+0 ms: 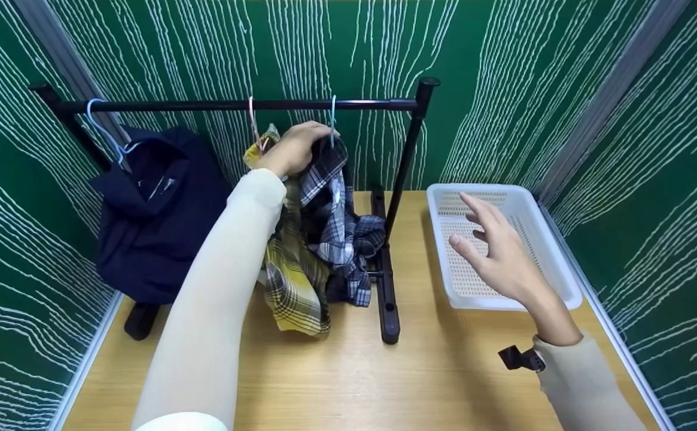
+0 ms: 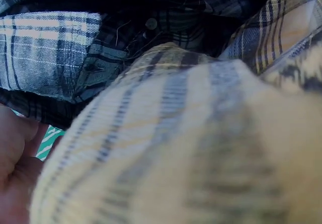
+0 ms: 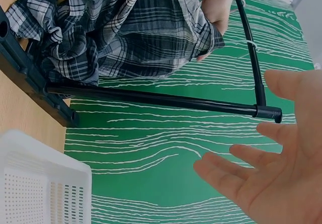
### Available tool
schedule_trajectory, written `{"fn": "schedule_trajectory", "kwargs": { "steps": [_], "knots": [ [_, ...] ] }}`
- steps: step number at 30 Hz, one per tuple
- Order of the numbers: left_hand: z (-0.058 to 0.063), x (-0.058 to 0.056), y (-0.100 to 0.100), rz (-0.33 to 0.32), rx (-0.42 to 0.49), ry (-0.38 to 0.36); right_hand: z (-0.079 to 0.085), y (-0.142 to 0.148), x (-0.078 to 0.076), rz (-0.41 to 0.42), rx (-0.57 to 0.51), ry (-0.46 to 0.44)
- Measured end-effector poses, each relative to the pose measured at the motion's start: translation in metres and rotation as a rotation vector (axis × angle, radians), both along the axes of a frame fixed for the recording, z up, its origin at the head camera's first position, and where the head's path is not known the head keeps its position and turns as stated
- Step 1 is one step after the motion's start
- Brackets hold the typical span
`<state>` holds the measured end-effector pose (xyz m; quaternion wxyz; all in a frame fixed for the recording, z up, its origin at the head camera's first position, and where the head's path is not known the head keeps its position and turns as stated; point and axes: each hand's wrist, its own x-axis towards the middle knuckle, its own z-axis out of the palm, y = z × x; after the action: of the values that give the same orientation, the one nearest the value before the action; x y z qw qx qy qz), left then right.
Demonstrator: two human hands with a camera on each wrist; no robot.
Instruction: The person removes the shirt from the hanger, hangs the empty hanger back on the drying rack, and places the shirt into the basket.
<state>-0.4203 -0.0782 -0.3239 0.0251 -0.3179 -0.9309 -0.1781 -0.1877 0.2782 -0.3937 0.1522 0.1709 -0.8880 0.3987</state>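
Observation:
At the top of a dark plaid shirt (image 1: 327,236), my left hand (image 1: 297,146) grips the cloth by the collar, close to its light-blue hanger (image 1: 332,120). The right wrist view shows that left hand (image 3: 218,5) with its fingers at the shirt's collar end. Directly beside it hangs a yellow plaid shirt (image 1: 294,293) on a pink hanger (image 1: 252,117), partly behind my left forearm. In the left wrist view, pale striped cloth (image 2: 146,118) fills the foreground and hides most of the hand. Over the basket, my right hand (image 1: 498,254) is held in the air with fingers spread, holding nothing.
A black clothes rack (image 1: 192,106) stands on the wooden table (image 1: 336,383). A navy garment (image 1: 163,239) hangs at its left end from a blue hanger (image 1: 106,133). A white perforated basket (image 1: 554,263) sits to the right. Green patterned walls (image 1: 504,78) enclose the table.

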Motion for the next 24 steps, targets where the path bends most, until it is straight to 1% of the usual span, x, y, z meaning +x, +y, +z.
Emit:
{"fn": "schedule_trajectory", "kwargs": {
  "steps": [2, 7, 11, 15, 21, 24],
  "knots": [
    [-0.001, 0.000, -0.001, 0.003, 0.003, 0.003, 0.000, -0.001, 0.000, 0.005, 0.002, 0.005],
    [-0.003, -0.001, -0.004, 0.038, 0.010, -0.031, -0.003, -0.002, 0.000, 0.008, 0.002, 0.011],
    [-0.006, -0.003, -0.006, 0.033, 0.001, -0.017, -0.005, -0.001, 0.001, 0.003, 0.004, 0.005],
    [-0.009, -0.003, -0.010, 0.026, 0.000, 0.013, -0.006, -0.001, 0.000, 0.003, 0.008, 0.002],
    [-0.011, -0.004, -0.012, 0.010, -0.045, 0.112, -0.006, -0.001, -0.001, 0.008, 0.001, -0.001],
    [-0.011, -0.003, -0.011, 0.005, -0.057, 0.135, -0.007, -0.001, -0.002, 0.003, 0.006, 0.009]
  ]
}}
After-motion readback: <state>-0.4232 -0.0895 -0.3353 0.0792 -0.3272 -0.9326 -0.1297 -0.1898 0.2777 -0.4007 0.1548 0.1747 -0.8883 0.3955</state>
